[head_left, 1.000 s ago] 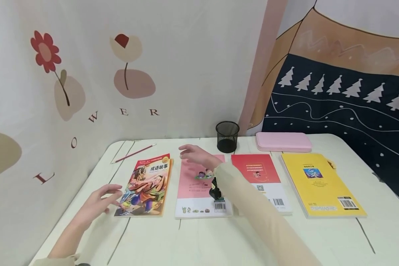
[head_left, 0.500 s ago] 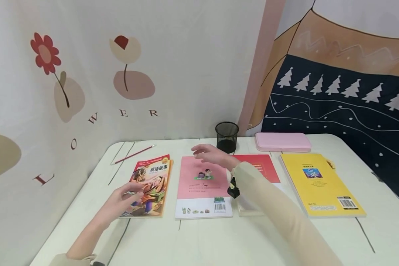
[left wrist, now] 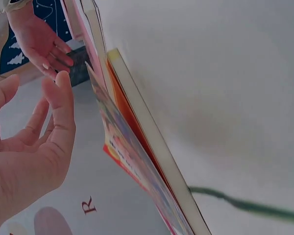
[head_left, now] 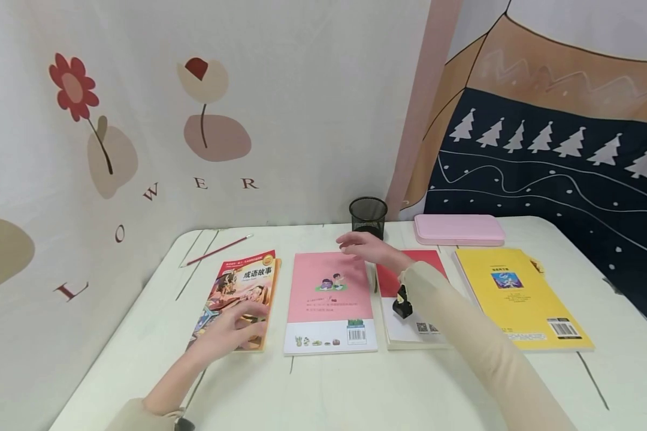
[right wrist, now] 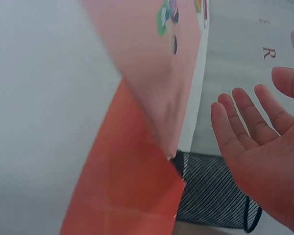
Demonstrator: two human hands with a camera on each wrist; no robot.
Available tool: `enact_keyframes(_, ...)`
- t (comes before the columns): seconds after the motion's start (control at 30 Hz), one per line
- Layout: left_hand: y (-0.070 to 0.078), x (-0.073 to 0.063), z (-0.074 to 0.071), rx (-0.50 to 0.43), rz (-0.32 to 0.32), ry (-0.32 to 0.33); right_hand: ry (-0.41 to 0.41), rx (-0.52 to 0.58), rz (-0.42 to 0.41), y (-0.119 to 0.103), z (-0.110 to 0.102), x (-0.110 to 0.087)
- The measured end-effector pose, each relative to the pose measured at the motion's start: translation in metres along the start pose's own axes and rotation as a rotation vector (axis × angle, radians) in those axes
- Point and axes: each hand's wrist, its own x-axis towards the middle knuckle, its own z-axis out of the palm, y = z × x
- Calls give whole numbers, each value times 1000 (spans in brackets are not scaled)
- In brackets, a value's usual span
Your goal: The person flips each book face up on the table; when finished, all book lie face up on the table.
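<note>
Over the lower part of the illustrated storybook (head_left: 232, 287) at the left, my left hand (head_left: 229, 335) hovers with loosely bent fingers and nothing in them. In the left wrist view that hand (left wrist: 39, 132) shows above the book's cover, thumb and fingers apart. My right hand (head_left: 372, 246) is above the gap between the pink book (head_left: 331, 293) and the red-and-white book (head_left: 404, 329), in front of the mesh pen cup (head_left: 368, 211). Its fingers are spread and relaxed in the right wrist view, holding nothing. The right forearm covers part of the red-and-white book.
A yellow book (head_left: 517, 299) lies at the right of the table. Behind it is a pink pencil case (head_left: 459, 230). At the back left lies a red pencil (head_left: 218, 250). A printed curtain (head_left: 302, 108) hangs along the table's back and left edges.
Both hands have moved to the right: the left from the storybook's left edge to over its cover, the right from the pink book toward the red-and-white one. The books have stayed in place.
</note>
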Motion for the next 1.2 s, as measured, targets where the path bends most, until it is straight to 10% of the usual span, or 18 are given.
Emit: enact_keyframes(1.2,-3,11,32,93,-106,-149,31,-140,209,30,-22,15)
